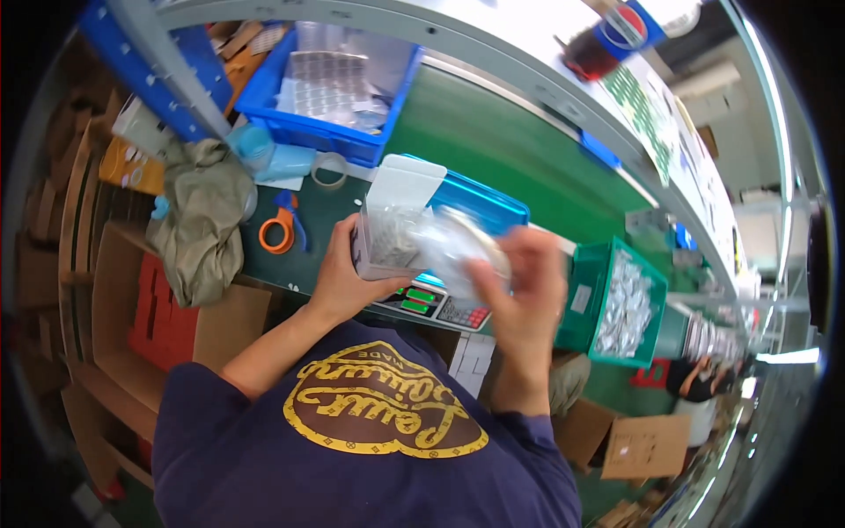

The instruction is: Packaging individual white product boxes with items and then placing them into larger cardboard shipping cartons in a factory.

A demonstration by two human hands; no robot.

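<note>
My left hand (337,277) is closed around a small white box (368,239), which is tilted with its lid flap (407,182) standing up. Clear plastic and something greyish show inside it, too indistinct to name. My right hand (525,295), smeared by motion, grips a clear plastic packet (451,255) just right of the box opening. A pale round edge shows on the packet; its contents are blurred. Below and behind both hands sits a digital scale (442,310) with a shiny blue pan (484,204) and a lit green display.
A blue bin (339,136) of plastic sheets stands at the back left. Orange-handled scissors (278,232), a tape roll (329,171) and a crumpled khaki cloth (204,224) lie on the left. On the right is a green bin (588,304) of silvery packets; a metal shelf rail (493,57) crosses above.
</note>
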